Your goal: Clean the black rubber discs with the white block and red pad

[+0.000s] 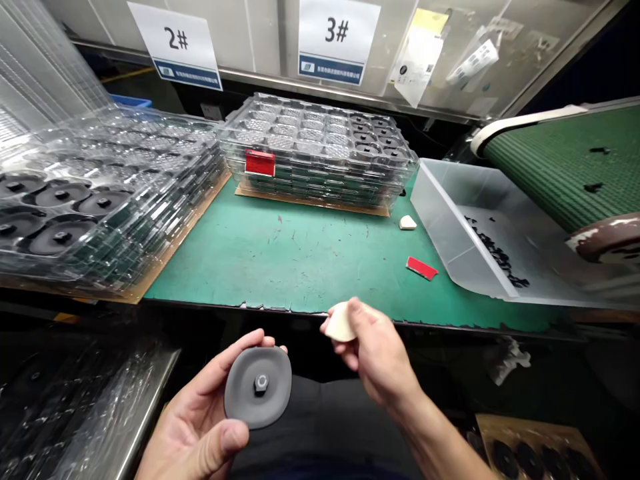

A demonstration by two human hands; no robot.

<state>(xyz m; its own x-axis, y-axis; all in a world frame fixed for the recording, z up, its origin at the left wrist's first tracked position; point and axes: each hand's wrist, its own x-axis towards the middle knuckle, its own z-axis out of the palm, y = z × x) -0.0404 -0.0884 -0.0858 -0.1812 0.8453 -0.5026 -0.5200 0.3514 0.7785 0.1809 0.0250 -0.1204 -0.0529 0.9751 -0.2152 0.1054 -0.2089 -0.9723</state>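
Note:
In front of the table's near edge, my left hand [205, 407] holds a grey rounded disc [239, 395] by its rim. The disc has a shallow dished face and a small black post with a light tip at its centre. My right hand [377, 350], to the right of the disc and apart from it, grips a cream-white pad [341, 323] between thumb and fingers. A similar small white piece [407, 223] lies on the green mat [300, 260], and a red strip [421, 268] lies nearer on the mat's right side.
Stacked clear trays [315, 170] stand at the back; another stack [115, 247] at left holds grey discs. At right, a translucent bin [450, 233] contains small black parts, beside a green conveyor belt [560, 160]. A tray with dark discs [530, 427] sits low at right.

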